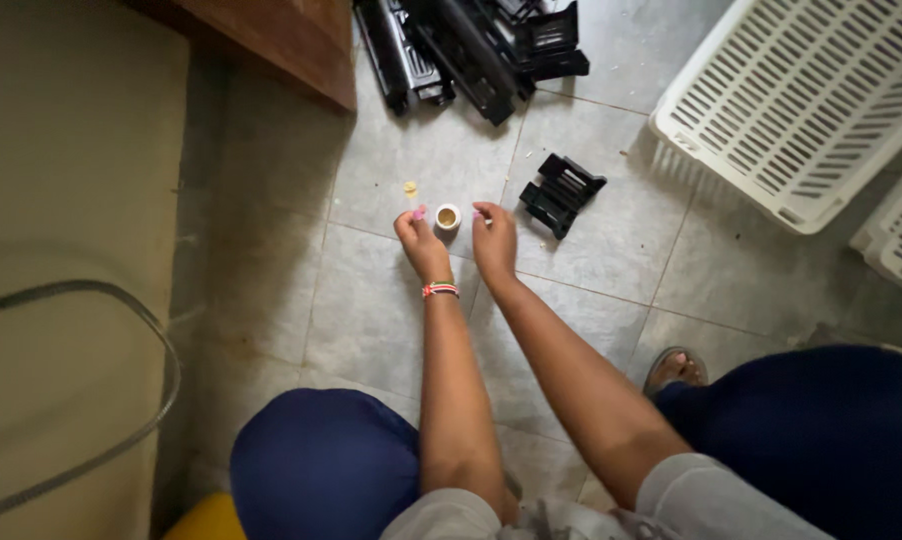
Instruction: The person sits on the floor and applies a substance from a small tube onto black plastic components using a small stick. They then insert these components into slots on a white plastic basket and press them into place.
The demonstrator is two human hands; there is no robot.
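A small white round cap-like piece (447, 217) with a brownish centre sits on the grey tiled floor (371, 300). My left hand (420, 240) reaches to its left side, fingertips touching or almost touching it; a striped bracelet is on that wrist. My right hand (494, 240) comes in from the right, fingers curled close to the piece. Whether either hand grips the piece I cannot tell. A tiny yellowish crumb (409, 188) lies just beyond my left hand.
A small black plastic part (560, 192) lies right of my hands. Longer black plastic parts (466, 45) are piled at the top. White slatted crates (801, 100) stand at the right. A wooden furniture edge (291, 45) and a beige surface with a hose (71, 300) are on the left.
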